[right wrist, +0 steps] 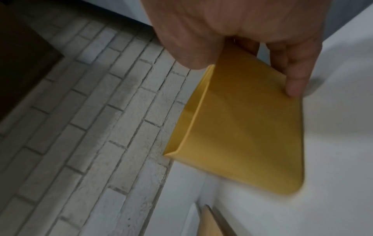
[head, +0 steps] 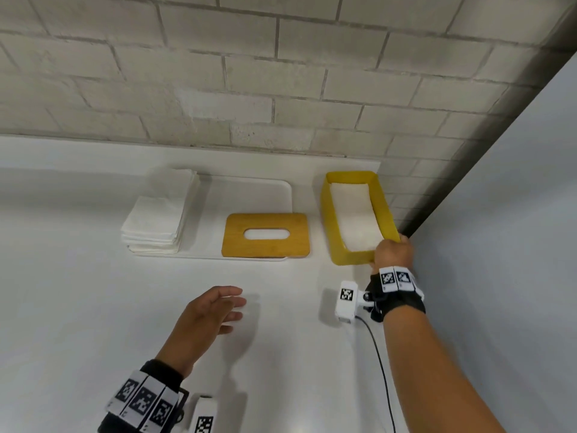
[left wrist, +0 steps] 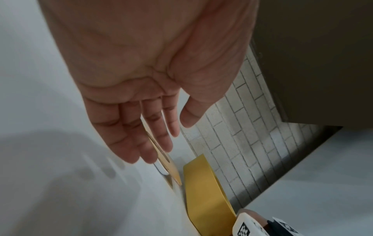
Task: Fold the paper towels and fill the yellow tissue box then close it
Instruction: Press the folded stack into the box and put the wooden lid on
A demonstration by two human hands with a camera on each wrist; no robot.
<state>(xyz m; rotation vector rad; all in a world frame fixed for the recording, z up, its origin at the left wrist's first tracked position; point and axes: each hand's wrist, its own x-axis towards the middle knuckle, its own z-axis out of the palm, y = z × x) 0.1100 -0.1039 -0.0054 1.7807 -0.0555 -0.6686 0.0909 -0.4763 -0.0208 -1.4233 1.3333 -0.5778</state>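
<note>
The yellow tissue box (head: 327, 220) stands open at the right of the white counter, with white folded paper inside it (head: 356, 214). My right hand (head: 392, 251) grips its near right corner, thumb over the rim and fingers down the outside wall (right wrist: 242, 127). The wooden lid (head: 265, 235) with an oval slot lies flat left of the box, partly on a white tray (head: 281, 189). A stack of folded paper towels (head: 156, 220) sits at the tray's left end. My left hand (head: 218, 310) hovers over the counter, fingers straight, holding nothing (left wrist: 141, 135).
A grey brick wall (head: 249, 89) runs behind the counter. A pale panel (head: 515, 214) closes off the right side, right next to the box. A black cable (head: 379, 364) trails from the right wrist camera across the counter.
</note>
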